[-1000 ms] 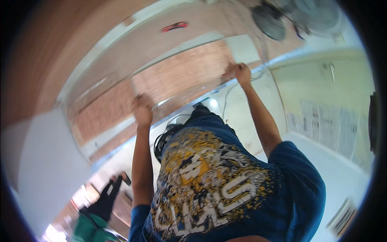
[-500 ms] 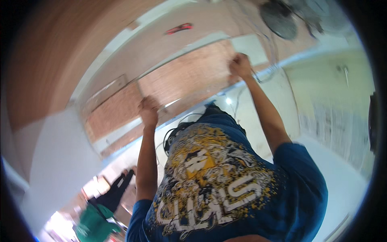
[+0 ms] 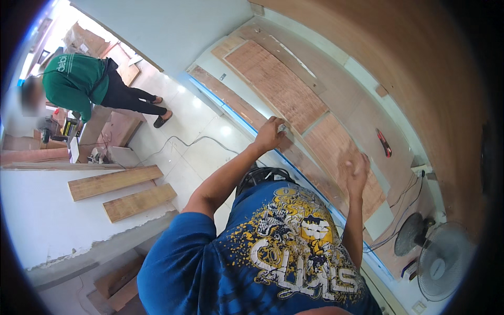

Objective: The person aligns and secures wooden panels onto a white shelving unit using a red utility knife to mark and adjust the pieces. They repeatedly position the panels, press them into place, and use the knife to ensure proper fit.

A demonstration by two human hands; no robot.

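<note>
My left hand (image 3: 269, 133) is closed at the near edge of a long reddish-brown wood panel (image 3: 275, 84), beside a pale strip. A small greyish bit shows at its fingertips, too small to name. Over a second brown panel section (image 3: 328, 144) to the right is my right hand (image 3: 357, 167), smeared by motion, so its fingers are unclear. Both panel sections lie end to end on a broad bench surface (image 3: 336, 86). A red and black utility knife (image 3: 384, 143) lies beyond the right hand.
Blue tape (image 3: 226, 106) runs along the bench's front edge. Two fans, one grey (image 3: 440, 262), stand at the right near loose cables (image 3: 407, 197). At the left a co-worker in green (image 3: 79, 79) bends over a work area. Wooden planks (image 3: 118, 181) lie on a white ledge.
My view has swung round, bringing the co-worker and planks fully into sight. My left hand stays near the panel's front edge; my right hand is now over the panel, blurred.
</note>
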